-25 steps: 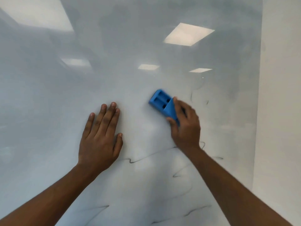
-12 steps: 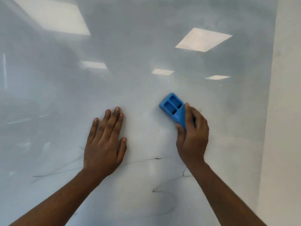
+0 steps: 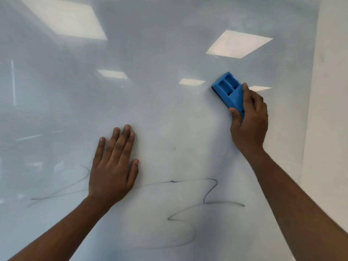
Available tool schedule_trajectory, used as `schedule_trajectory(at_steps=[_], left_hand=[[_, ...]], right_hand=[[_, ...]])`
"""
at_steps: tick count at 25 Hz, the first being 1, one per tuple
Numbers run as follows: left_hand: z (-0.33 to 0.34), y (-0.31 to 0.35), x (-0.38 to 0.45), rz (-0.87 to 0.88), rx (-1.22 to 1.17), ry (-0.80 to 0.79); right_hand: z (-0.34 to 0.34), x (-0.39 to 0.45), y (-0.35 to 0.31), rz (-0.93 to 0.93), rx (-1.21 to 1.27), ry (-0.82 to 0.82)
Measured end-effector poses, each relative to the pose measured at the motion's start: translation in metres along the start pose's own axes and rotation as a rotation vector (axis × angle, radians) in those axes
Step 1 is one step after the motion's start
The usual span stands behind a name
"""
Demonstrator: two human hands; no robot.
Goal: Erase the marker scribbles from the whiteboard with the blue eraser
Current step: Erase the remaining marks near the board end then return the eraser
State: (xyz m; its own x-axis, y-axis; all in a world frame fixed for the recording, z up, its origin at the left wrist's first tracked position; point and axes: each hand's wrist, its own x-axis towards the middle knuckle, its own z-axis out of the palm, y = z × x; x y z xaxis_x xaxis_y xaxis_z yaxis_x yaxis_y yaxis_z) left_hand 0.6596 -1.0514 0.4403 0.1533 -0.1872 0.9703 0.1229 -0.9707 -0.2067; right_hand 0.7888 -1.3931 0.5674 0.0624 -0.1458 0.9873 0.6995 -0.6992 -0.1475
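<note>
1. Forearms: two bare arms enter from the bottom corners and reach forward to the whiteboard (image 3: 169, 113), which fills most of the view.
2. Scribbles (image 3: 207, 196): thin dark marker lines cross the lower part of the board, looping from the lower left, passing under the left wrist, and zigzagging to the right below both hands. A small dark speck sits between the hands.
3. Left hand (image 3: 113, 166): spread flat, palm against the board, fingers together and pointing up, thumb out to the right. It grasps nothing.
4. Right hand (image 3: 248, 121): higher and further right, curled around the lower end of the eraser (image 3: 228, 91), thumb on its left edge, fingers wrapped over the right side.
5. Eraser: a blue block with two rectangular recesses on its back, tilted with its free end up and to the left, its face pressed to the board, above the scribbles and well apart from them.
6. Reflections (image 3: 238, 44): bright ceiling-light panels mirrored in the upper board.
7. Wall (image 3: 331, 110): a plain pale surface bordering the board's right edge.
</note>
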Motion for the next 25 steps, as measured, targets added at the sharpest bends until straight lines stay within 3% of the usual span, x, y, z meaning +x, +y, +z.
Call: schedule_trajectory(at_steps=[5, 9, 11, 16, 18, 22, 25], left_hand=[[-0.003, -0.001, 0.006, -0.022, -0.024, -0.013], [-0.012, -0.007, -0.007, 0.009, -0.052, -0.073], [-0.019, -0.024, -0.019, 0.032, -0.031, -0.099], [-0.041, -0.093, -0.044, -0.011, 0.044, -0.125], [-0.051, -0.119, -0.057, -0.033, 0.058, -0.147], [-0.061, -0.152, -0.072, 0.033, 0.063, -0.155], [-0.068, -0.180, -0.072, 0.037, 0.032, -0.151]], right_hand=[[0.015, -0.109, -0.048, 0.122, 0.013, 0.104], [0.024, -0.199, -0.105, 0.084, 0.096, -0.034], [0.017, -0.179, -0.092, 0.016, 0.123, -0.082], [0.017, -0.081, -0.068, 0.406, 0.148, 0.152], [0.032, -0.111, -0.105, 0.340, 0.120, 0.157], [0.057, -0.218, -0.193, 0.112, 0.162, -0.022], [0.055, -0.213, -0.188, 0.035, 0.148, -0.061]])
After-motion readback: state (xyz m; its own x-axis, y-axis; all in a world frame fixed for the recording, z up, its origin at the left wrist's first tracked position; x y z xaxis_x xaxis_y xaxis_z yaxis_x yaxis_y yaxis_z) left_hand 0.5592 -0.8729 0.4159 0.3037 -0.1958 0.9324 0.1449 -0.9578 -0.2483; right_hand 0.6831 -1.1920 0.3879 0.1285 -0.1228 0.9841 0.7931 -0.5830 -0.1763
